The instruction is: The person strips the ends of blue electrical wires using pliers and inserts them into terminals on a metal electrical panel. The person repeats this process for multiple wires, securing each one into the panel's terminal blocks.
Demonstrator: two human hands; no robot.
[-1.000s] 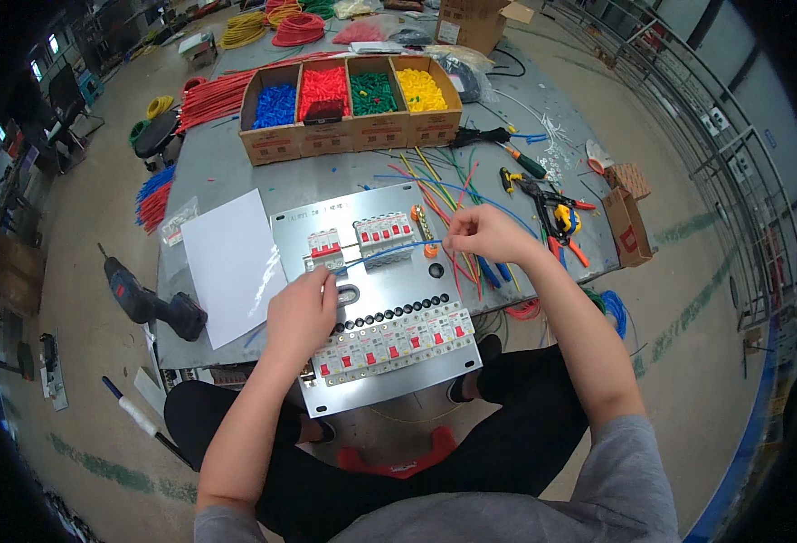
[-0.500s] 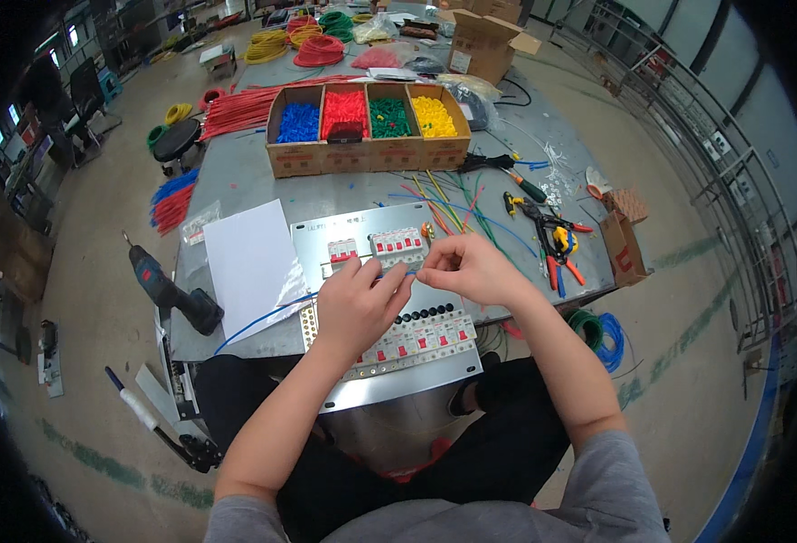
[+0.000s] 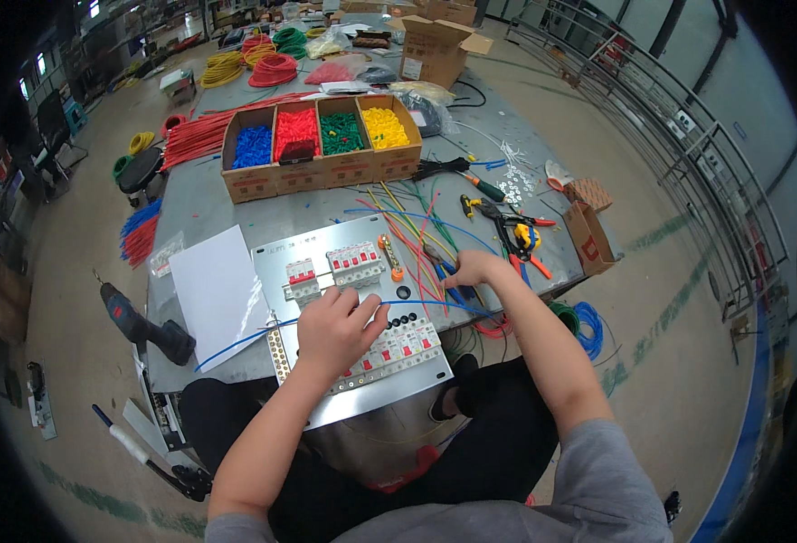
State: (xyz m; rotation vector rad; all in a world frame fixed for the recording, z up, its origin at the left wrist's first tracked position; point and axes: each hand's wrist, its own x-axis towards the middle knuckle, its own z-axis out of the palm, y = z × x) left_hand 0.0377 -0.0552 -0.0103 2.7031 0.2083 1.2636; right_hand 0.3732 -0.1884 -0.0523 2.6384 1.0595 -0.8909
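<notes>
Moved since half a second ago: right hand (image 3: 473, 270), off its meeting with the left over the metal panel (image 3: 389, 385) and out to the right, to the blue-handled pliers (image 3: 455, 294) near the tabletop's (image 3: 204, 213) near right edge. Also shifted within the view, along with everything else, so probably a turn of the head rather than any push on the panel.

Left hand (image 3: 335, 333) over the left-middle of the panel, on the near side of the small breakers (image 3: 355, 262), partly covering the near row of breakers (image 3: 407, 348). Fingers curled, with thumb and forefinger tips right by the blue wire (image 3: 245, 342); cannot tell whether pinched tight or only steadied. Right fingers bent down at the plier handles, seemingly touching; cannot tell whether closed around them yet, but no longer at the wire.

Blue wire now stretched across the panel, passing under or through the left hand, with one length out left over the white sheet (image 3: 218, 299) and the other beyond the panel's right edge. Judged from this, wire now left to one hand and work passing from bare-finger handling to a tool. Not yet visibly joined to any breaker.
</notes>
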